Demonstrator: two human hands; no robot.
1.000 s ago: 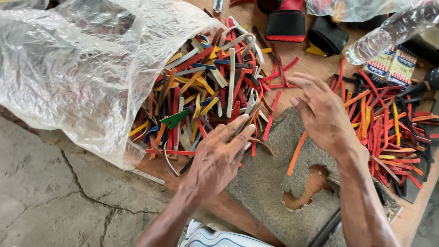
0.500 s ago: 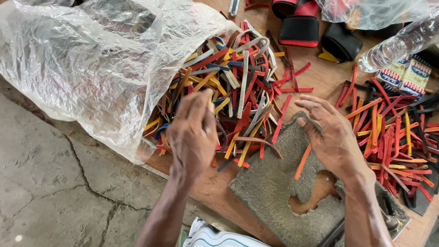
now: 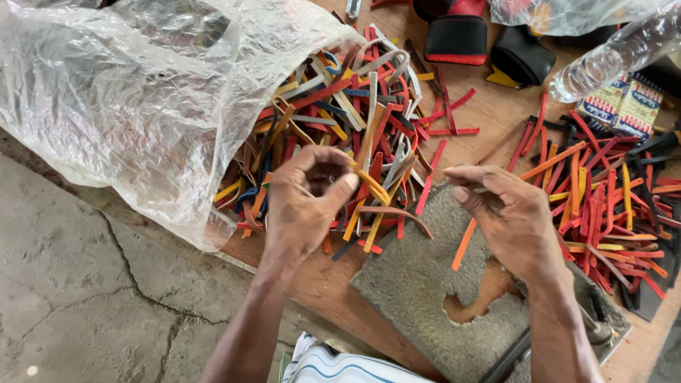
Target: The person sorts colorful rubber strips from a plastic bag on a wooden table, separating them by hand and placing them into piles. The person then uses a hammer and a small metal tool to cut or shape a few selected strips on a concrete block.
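Pinching a yellow strip (image 3: 370, 186) between thumb and forefinger of the left hand (image 3: 306, 206), at the near edge of the mixed pile of coloured strips (image 3: 347, 120) spilling from the clear plastic bag (image 3: 120, 92). Better to grip close to the strip's end and draw along its length, so neighbouring pieces, like the curved brown strip (image 3: 397, 213) just below, stay put. Right hand (image 3: 507, 213) half curled, fingertips closed lightly on the upper end of an orange strip (image 3: 464, 245) that hangs down over the grey worn pad (image 3: 418, 284); whether the hold is firm, cannot tell. Worth keeping that strip flat against the pad and apart from the picked one. Farther right, a second heap of red and orange strips (image 3: 603, 198) on the wooden board (image 3: 489, 113), well apart from the first pile. Beyond, black and red pouches (image 3: 457, 32), a clear plastic bottle (image 3: 610, 57) lying on its side, and two small printed packets (image 3: 621, 106). Cracked concrete floor (image 3: 78, 284) to the left.
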